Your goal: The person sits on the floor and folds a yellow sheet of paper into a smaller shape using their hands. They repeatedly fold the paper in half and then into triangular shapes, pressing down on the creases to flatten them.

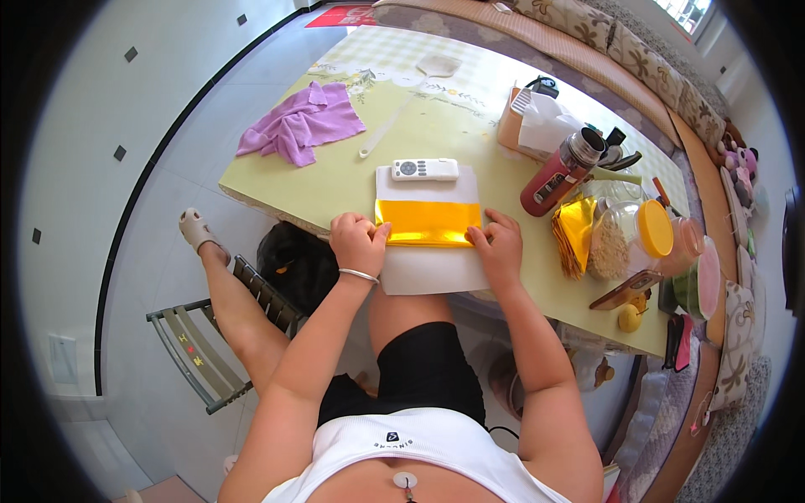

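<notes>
I'm wearing a white ribbed sleeveless top at 6 o'clock, small dark logo, pale round pendant. Black shorts, also 6. Silver bangle on left wrist, 8 o'clock. Beige clog, 9 o'clock.

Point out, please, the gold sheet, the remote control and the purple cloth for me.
Gold sheet [429, 218]: head view, middle of its shiny upper face.
Remote control [426, 170]: head view, middle of its button side.
Purple cloth [309, 122]: head view, on its crumpled middle.
</notes>
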The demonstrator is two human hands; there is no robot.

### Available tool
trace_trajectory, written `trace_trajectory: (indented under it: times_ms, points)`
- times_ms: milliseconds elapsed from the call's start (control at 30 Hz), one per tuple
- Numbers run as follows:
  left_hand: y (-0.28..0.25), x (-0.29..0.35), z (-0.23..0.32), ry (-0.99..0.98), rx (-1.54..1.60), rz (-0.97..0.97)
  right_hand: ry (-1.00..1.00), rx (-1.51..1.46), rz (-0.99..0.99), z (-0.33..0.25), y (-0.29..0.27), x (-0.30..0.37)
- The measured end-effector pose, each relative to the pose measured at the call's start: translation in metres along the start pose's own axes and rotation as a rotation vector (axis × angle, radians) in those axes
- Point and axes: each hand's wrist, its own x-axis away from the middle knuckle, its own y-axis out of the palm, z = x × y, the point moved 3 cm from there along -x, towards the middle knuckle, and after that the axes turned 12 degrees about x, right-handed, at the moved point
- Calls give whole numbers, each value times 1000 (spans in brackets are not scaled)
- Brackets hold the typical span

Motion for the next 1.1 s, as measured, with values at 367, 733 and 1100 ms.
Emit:
trace_trajectory:
  times_ms: [367, 733, 1100]
  points:
    - [3, 0, -4, -19, 42, -28, -30, 32, 46, -1, -1, 2]
    - [4, 3, -24, -125, 357, -31, 66, -222, -5, 1, -7, 1]
    - [-1, 11, -36, -299, 710, 39, 84, -376, -47, 5, -6, 0]
